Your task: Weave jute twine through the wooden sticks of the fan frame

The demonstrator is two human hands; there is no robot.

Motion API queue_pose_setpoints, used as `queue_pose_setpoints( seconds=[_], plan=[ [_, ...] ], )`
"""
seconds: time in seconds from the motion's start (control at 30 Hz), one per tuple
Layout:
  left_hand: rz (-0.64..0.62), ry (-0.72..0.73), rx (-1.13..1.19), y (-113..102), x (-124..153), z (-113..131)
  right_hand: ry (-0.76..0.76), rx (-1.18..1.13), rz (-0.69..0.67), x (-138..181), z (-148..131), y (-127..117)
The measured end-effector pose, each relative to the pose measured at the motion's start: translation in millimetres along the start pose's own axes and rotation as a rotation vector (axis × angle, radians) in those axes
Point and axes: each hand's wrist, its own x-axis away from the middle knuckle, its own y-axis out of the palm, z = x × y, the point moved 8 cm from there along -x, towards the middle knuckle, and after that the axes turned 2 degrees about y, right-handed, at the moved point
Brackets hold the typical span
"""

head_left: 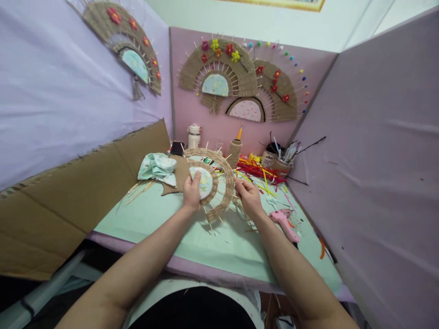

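Above the table, my left hand point(192, 191) grips a half-round woven fan point(225, 183) by its flat inner side, thumb on the pale patterned centre. Thin sticks radiate from that centre, with bands of brown twine woven across them. At the fan's outer edge, the fingers of my right hand point(248, 195) are pinched together, seemingly on the twine; the fingertips are small and partly hidden. Loose twine point(242, 209) hangs in loops just below this hand. A pink glue gun point(285, 224) lies on the table, right of my right hand.
Behind the fan stand a twine cone point(234, 153) and a white bottle point(194, 136). Red and yellow pipe cleaners point(262, 171) lie near a holder of sticks point(286, 165). Crumpled cloth point(157, 168) and cardboard point(181, 176) are at left. Finished fans point(219, 48) hang on the partitions.
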Motion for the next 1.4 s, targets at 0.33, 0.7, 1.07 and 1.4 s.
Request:
queue_pose_setpoints(
  seconds=[0.33,0.7,1.07,1.4],
  plan=[
    [-0.514,-0.605,0.022,58,12,-41,0.188,-0.247,0.193,-14,23,-25],
    [-0.478,-0.715,-0.014,43,20,-56,0.238,0.012,0.303,-12,43,-35],
    [-0.402,-0.695,-0.037,37,20,-48,-0.074,0.384,0.319,-9,16,-24],
    [-0.352,-0.677,-0.077,30,18,-52,-0.16,0.544,0.308,-6,11,-22]
  ],
)
